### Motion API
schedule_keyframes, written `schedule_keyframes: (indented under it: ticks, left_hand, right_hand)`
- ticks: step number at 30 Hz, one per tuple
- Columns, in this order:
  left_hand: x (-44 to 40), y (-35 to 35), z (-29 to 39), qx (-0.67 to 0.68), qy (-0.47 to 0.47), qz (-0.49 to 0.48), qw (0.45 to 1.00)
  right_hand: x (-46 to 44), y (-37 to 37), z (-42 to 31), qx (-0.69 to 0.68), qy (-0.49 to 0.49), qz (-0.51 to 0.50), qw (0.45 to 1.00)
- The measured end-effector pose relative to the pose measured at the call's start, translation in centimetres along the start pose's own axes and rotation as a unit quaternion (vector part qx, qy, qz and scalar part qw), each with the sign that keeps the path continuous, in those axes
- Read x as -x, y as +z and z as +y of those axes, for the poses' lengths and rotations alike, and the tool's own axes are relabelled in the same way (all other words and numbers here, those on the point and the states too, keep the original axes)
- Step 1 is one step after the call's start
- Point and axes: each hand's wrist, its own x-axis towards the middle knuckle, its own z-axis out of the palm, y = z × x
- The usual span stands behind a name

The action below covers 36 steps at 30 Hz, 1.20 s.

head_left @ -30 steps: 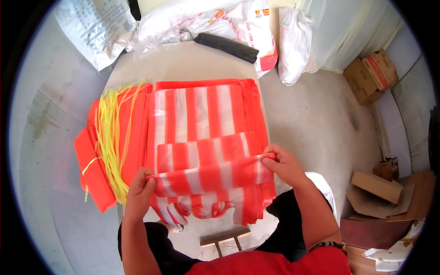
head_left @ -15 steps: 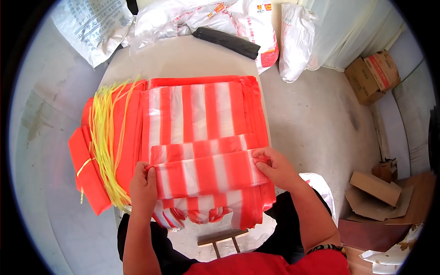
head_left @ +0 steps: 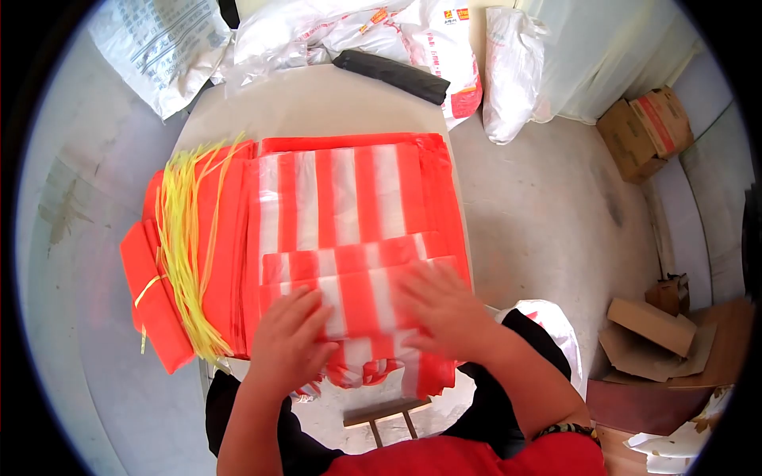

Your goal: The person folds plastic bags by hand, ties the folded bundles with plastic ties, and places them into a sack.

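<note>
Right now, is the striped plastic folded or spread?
Partly folded: the striped plastic lies flat farther out; bands overlap by the left hand and right hand.

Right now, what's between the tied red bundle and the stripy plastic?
Yellow strips and part of a red stack lie between the tied red bundle and stripy plastic, in the head view.

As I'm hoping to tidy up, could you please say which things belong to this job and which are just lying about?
Job: striped plastic, beneath left hand and right hand; likely yellow strips, tied red bundle.
Seemingly lying about: black bundle, white sacks, cardboard boxes.
</note>
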Motion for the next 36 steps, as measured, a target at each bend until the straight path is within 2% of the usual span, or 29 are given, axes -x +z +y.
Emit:
schedule_keyframes:
  ticks: [1,4,7,19,22,23,25,26,28,29,31,32,35,36]
  left_hand:
    - [-0.4,0.2,0.7,0.001,0.005,-0.028,1.000]
    - [-0.5,0.8,0.6,-0.010,-0.014,-0.067,0.998]
    - [-0.5,0.8,-0.6,-0.026,-0.045,-0.077,0.996]
    - [-0.2,-0.6,-1.4,-0.051,-0.085,-0.070,0.993]
    - [0.3,-1.6,-1.3,-0.053,-0.083,-0.083,0.992]
    - [0.5,-2.3,-1.2,-0.056,-0.078,-0.089,0.991]
    - [0.9,-4.1,-1.1,0.037,-0.108,-0.138,0.984]
    - [1.0,-4.9,-1.1,0.087,-0.123,-0.163,0.975]
    - [0.8,-6.1,-0.7,0.124,-0.243,-0.156,0.950]
    - [0.5,-5.9,-0.7,0.144,-0.300,-0.154,0.930]
    - [0.3,-3.9,-1.7,0.075,-0.202,0.037,0.976]
    - [0.0,-3.2,-2.2,0.011,-0.152,0.080,0.985]
    - [-1.6,-2.1,-1.1,-0.067,-0.046,0.040,0.996]
    - [-1.6,-1.3,-1.0,-0.014,-0.050,-0.007,0.999]
  right_hand:
    - [-0.3,0.7,-0.6,-0.036,-0.028,-0.011,0.999]
    - [-1.3,1.2,-1.4,-0.001,-0.009,-0.034,0.999]
    - [-1.6,1.5,-0.6,-0.020,-0.003,-0.006,1.000]
    - [-2.8,1.1,-0.5,0.033,0.000,-0.023,0.999]
    - [-3.0,-0.1,-0.6,-0.012,0.005,-0.073,0.997]
    - [-3.2,-0.8,-0.8,-0.036,0.036,-0.127,0.991]
    - [-3.9,-3.7,-1.8,-0.081,0.100,-0.237,0.963]
    - [-4.2,-5.0,-2.0,-0.098,0.116,-0.248,0.957]
    - [-4.2,-6.8,-2.0,-0.129,0.155,-0.275,0.940]
    - [-4.1,-6.9,-1.5,-0.119,0.158,-0.216,0.956]
    - [-3.9,-5.9,-0.5,-0.089,0.162,-0.097,0.978]
    - [-3.9,-5.0,0.0,-0.049,0.156,-0.017,0.986]
    - [-5.0,-3.7,0.2,-0.004,0.063,0.089,0.994]
    - [-5.5,-2.6,0.1,0.003,0.032,0.069,0.997]
